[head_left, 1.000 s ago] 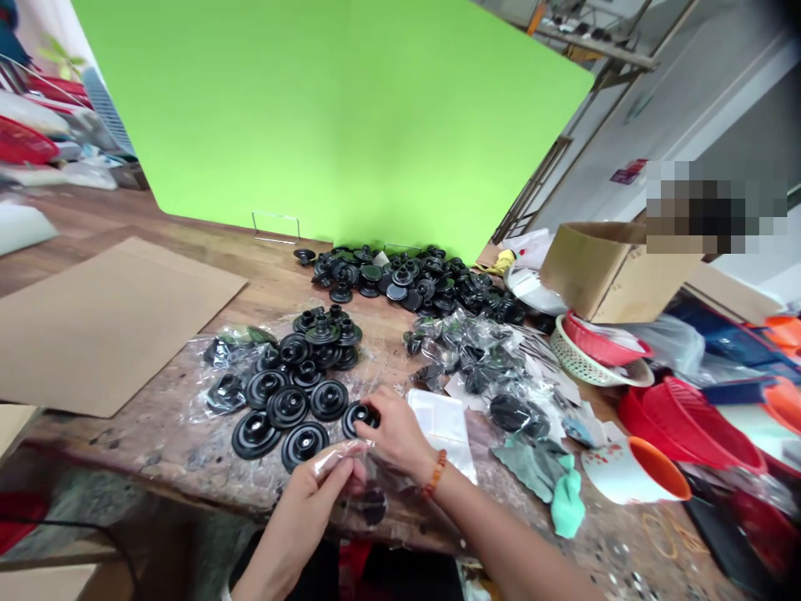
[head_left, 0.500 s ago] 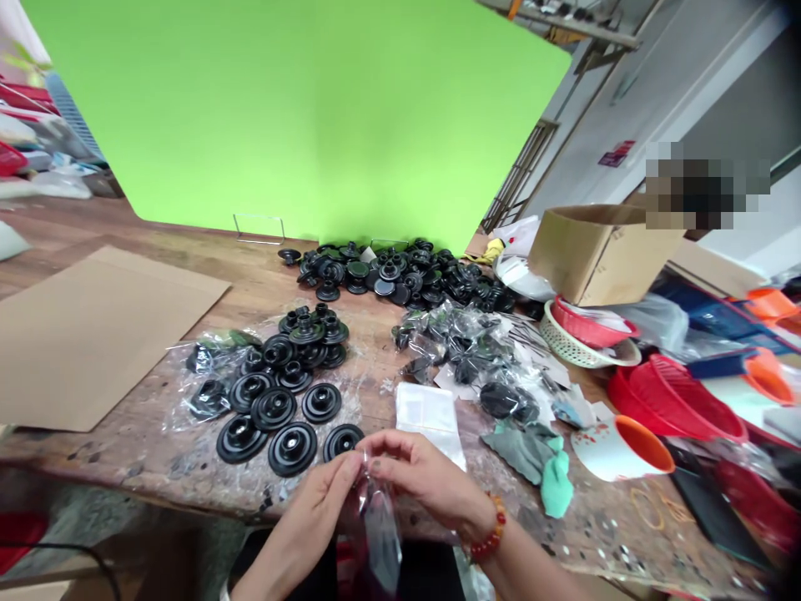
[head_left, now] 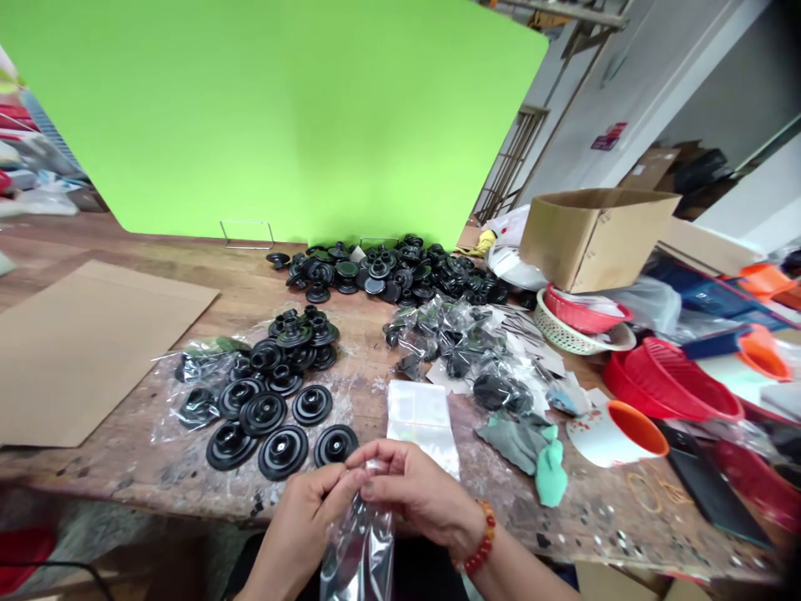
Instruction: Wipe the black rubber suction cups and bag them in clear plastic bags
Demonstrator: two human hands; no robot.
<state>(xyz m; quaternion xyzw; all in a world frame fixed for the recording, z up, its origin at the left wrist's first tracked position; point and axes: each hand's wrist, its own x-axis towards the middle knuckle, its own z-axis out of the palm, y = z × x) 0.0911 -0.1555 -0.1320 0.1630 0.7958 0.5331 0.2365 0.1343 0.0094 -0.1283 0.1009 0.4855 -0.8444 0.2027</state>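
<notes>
Both hands meet at the table's front edge, pinching the top of a clear plastic bag [head_left: 366, 555] that hangs down in front of the lap. My left hand [head_left: 306, 517] grips the bag's upper left side with thumb and fingers. My right hand [head_left: 416, 492], with a beaded bracelet at the wrist, holds its top from the right. Just beyond the fingers lies a round black part [head_left: 336, 445]. More black discs [head_left: 282, 452] spread to the left, some stacked. Behind my right hand is a stack of flat clear bags [head_left: 422, 417].
A heap of black parts [head_left: 381, 271] sits below the green backdrop [head_left: 281, 117]. Bagged parts [head_left: 456, 342], a grey-green cloth [head_left: 522, 446], an orange-rimmed container [head_left: 617, 434], red baskets [head_left: 672, 380] and a cardboard box [head_left: 594, 242] stand right. A cardboard sheet [head_left: 100, 342] lies left.
The bag between my hands now hangs wider and further left, its shiny surface more visible. My left hand's fingers have curled in more. The whole view has shifted slightly.
</notes>
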